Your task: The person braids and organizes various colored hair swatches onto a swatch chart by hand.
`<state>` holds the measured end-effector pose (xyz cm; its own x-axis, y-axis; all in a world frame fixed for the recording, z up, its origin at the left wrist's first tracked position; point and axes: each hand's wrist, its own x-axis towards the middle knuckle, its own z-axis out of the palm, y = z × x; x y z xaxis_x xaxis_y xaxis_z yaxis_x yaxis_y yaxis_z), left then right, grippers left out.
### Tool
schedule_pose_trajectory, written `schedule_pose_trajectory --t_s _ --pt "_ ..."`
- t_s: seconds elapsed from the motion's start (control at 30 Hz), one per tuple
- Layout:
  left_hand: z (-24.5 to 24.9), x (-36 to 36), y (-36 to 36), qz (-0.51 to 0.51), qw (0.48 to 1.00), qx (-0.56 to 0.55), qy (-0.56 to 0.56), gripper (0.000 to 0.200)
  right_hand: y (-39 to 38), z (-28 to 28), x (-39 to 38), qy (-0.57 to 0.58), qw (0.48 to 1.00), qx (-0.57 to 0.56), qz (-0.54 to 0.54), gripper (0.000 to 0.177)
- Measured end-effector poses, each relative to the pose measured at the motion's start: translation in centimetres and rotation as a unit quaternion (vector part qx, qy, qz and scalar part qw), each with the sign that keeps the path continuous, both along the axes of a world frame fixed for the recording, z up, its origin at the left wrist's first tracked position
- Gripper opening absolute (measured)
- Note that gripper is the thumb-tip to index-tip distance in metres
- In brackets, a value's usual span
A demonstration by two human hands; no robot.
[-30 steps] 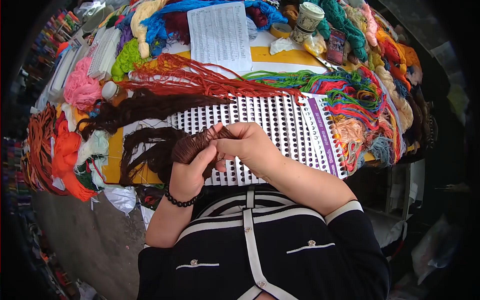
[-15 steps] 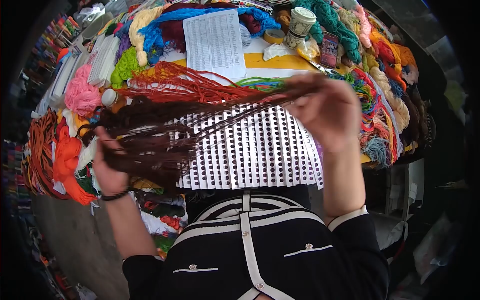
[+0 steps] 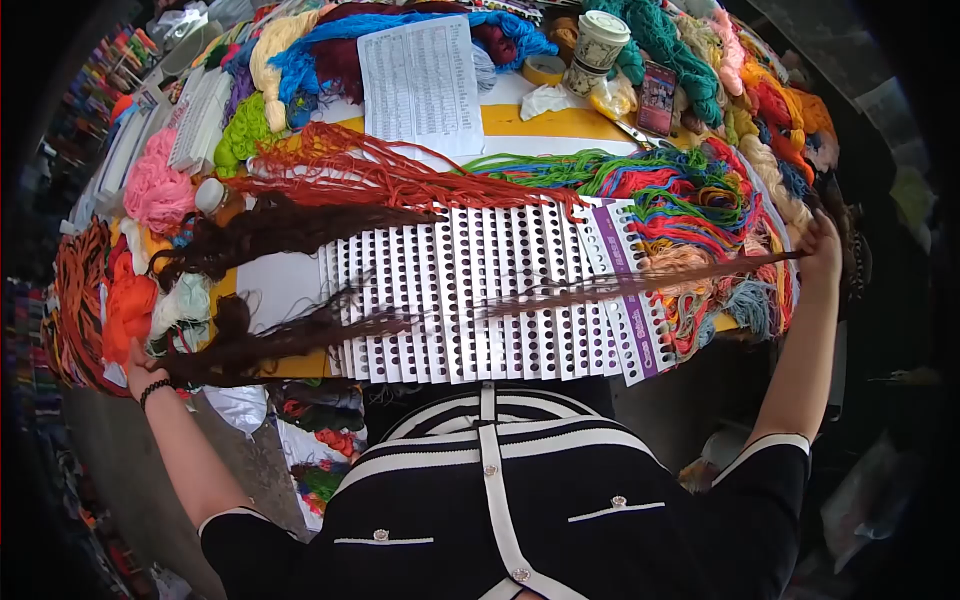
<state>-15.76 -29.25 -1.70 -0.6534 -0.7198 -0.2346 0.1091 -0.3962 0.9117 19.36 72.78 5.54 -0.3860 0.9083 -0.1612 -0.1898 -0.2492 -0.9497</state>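
A long dark brown strand bundle (image 3: 560, 292) is stretched across the table between my hands, above white perforated cards (image 3: 490, 340). At the far left my left hand (image 3: 148, 370), with a beaded bracelet at its wrist, is closed on the thicker end of the bundle. My right hand (image 3: 822, 248) is closed around the thin end at the far right. More dark brown thread (image 3: 300, 228) lies on the left over the upper card edges. Behind it are red threads (image 3: 370, 175) and multicoloured threads (image 3: 640, 180).
A printed sheet (image 3: 420, 90), a patterned cup (image 3: 598, 50), a tape roll (image 3: 543, 69), a phone (image 3: 657, 98) and scissors (image 3: 638, 134) lie toward the back. A small jar (image 3: 212, 197) stands left, near pink yarn (image 3: 160, 185). Coloured skeins line the edges.
My hands have moved far apart, the right one outward to the right and the left one down and left. The brown bundle now spans the table, uncovering more cards and the multicoloured threads.
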Motion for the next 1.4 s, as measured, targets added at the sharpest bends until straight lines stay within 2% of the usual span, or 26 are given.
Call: schedule_pose_trajectory --t_s 0.03,0.07,0.1,0.13,0.17,0.2,0.23,0.27,0.3,0.33,0.37,0.4,0.47,0.6,0.67,0.8,0.87,1.0,1.07,1.1,1.17,1.2,1.27,1.3,1.37,1.4 --pt "0.2 0.4 0.5 0.001 1.0 -0.001 -0.001 0.028 1.1 0.4 0.4 -0.066 0.989 0.072 -0.107 0.011" --pt "1.5 1.5 3.6 -0.012 0.997 -0.07 -0.034 0.027 2.3 0.3 0.7 -0.064 0.973 0.153 -0.161 0.01" --pt "2.8 2.1 6.8 -0.025 0.988 -0.138 -0.066 0.027 2.9 0.5 1.1 -0.095 0.949 0.269 -0.13 0.014" --pt "3.5 1.8 9.3 -0.087 0.988 -0.112 -0.057 0.028 -1.9 2.4 -1.2 -0.093 0.943 0.305 -0.092 0.018" --pt "5.2 2.9 15.3 -0.145 0.986 -0.061 -0.046 0.03 -9.2 4.3 -4.8 -0.094 0.935 0.339 -0.053 0.022" --pt "5.5 2.9 18.5 -0.247 0.967 -0.01 -0.054 0.032 -12.5 4.0 -6.8 -0.103 0.937 0.331 0.034 0.025" --pt "4.9 3.2 22.3 -0.32 0.947 -0.012 -0.023 0.028 -15.0 2.4 -9.1 -0.121 0.92 0.357 0.108 0.029" --pt "5.3 4.0 26.6 -0.409 0.911 0.044 -0.033 0.028 -19.6 2.4 -11.1 -0.21 0.919 0.274 0.191 0.031" --pt "4.8 4.2 29.8 -0.498 0.861 0.093 -0.044 0.029 -22.2 -0.2 -13.4 -0.208 0.882 0.314 0.285 0.029" --pt "4.6 4.6 33.6 -0.535 0.835 0.104 -0.078 0.03 -26.5 -0.3 -15.2 -0.264 0.852 0.3 0.337 0.025" --pt "4.0 4.9 36.6 -0.583 0.798 0.124 -0.094 0.032 -28.8 -2.9 -16.8 -0.21 0.838 0.28 0.418 0.024" --pt "3.1 5.0 39.2 -0.631 0.759 0.124 -0.102 0.033 -31.2 -3.5 -18.1 -0.243 0.804 0.28 0.464 0.025" --pt "1.4 5.3 43.6 -0.653 0.727 0.143 -0.157 0.033 -34.1 -6.8 -20.5 -0.21 0.77 0.342 0.495 0.024" --pt "-0.8 5.9 47.8 -0.679 0.711 0.013 -0.181 0.037 -35.6 -9.6 -23.4 -0.238 0.749 0.384 0.485 0.024" --pt "-1.1 6.2 48.9 -0.674 0.719 -0.025 -0.169 0.036 -35.6 -9.7 -24.0 -0.306 0.737 0.256 0.545 0.023" --pt "-3.0 6.1 50.6 -0.673 0.729 -0.038 -0.121 0.028 -35.3 -10.5 -24.5 -0.296 0.759 0.212 0.54 0.022" --pt "-3.6 5.8 51.2 -0.661 0.732 -0.14 -0.087 0.028 -35.3 -10.2 -24.6 -0.285 0.783 0.111 0.541 0.022" --pt "-3.2 6.4 51.8 -0.642 0.744 -0.165 -0.08 0.029 -35.3 -10.9 -24.9 -0.289 0.778 0.107 0.547 0.023" --pt "-3.3 6.2 51.8 -0.649 0.73 -0.196 -0.086 0.031 -35.8 -11.1 -24.8 -0.312 0.725 0.33 0.518 0.026" --pt "-3.4 6.2 51.8 -0.648 0.731 -0.196 -0.087 0.031 -35.8 -11.1 -24.6 -0.311 0.724 0.33 0.52 0.026" --pt "-3.5 5.9 51.5 -0.654 0.699 -0.279 -0.075 0.032 -35.8 -10.9 -24.2 -0.299 0.729 0.294 0.541 0.029" --pt "-4.0 5.6 51.1 -0.654 0.699 -0.279 -0.076 0.032 -35.6 -10.9 -24.2 -0.298 0.729 0.293 0.542 0.029" --pt "-4.9 5.1 50.1 -0.619 0.678 -0.396 0.007 0.033 -35.4 -10.7 -24.1 -0.277 0.769 0.198 0.541 0.028" --pt "-4.9 5.0 49.7 -0.619 0.678 -0.397 0.006 0.033 -35.3 -10.3 -23.9 -0.276 0.77 0.197 0.541 0.028" --pt "-4.5 5.0 49.3 -0.604 0.7 -0.38 -0.034 0.032 -35.2 -9.4 -23.6 -0.256 0.786 0.09 0.556 0.025" --pt "-4.9 5.0 49.3 -0.594 0.7 -0.397 -0.013 0.032 -35.2 -9.5 -23.6 -0.255 0.786 0.089 0.556 0.025"
